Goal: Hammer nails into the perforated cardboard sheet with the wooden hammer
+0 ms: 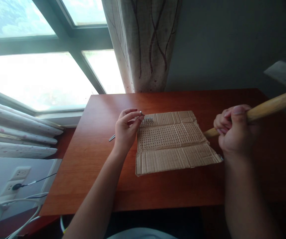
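Note:
My left hand pinches a small metal nail between thumb and fingertips, over the far left corner of a cardboard sheet. Several nails stand up in short rows beside those fingertips. Rows of small holes run across the middle of the creased cardboard. My right hand is wrapped round the wooden handle of a hammer, raised to the right of the cardboard. The hammer's grey head is at the right edge of the view, blurred and partly cut off.
Loose nails lie on the reddish-brown table, left of my left hand. A window and a curtain stand behind the table. To the lower left are a wall socket with a plug and white cables.

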`<state>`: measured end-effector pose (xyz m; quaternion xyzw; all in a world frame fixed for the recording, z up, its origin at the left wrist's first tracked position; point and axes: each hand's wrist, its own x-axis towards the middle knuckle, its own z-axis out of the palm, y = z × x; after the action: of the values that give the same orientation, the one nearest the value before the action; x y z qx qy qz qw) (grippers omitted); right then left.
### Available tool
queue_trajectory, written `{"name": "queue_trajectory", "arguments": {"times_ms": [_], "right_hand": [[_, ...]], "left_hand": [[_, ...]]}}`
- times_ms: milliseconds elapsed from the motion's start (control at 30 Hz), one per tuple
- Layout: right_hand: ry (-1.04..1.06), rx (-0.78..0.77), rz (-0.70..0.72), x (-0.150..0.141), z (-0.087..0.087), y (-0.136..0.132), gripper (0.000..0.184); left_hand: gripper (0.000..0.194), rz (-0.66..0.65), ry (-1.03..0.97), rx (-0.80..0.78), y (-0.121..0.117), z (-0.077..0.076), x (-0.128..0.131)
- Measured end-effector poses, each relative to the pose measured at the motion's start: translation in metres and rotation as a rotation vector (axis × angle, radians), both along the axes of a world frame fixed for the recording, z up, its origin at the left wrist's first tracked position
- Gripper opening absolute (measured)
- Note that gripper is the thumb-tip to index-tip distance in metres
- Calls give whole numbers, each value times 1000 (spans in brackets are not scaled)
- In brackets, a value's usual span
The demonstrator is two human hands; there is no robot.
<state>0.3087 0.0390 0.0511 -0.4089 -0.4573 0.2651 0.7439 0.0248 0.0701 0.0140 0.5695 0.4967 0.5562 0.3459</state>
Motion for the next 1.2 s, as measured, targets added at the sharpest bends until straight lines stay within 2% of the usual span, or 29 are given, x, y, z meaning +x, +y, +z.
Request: {"name": "queue_trajectory", "arguments": {"times_ms": [500,1200], "right_hand": [[3,-8,-10,-1,0,0,28],[-6,-10,-11,-1,0,-1,29]], "left_hand": [[19,-14,82,-24,-2,7,0],[18,-50,30,-9,-3,4,0]]}}
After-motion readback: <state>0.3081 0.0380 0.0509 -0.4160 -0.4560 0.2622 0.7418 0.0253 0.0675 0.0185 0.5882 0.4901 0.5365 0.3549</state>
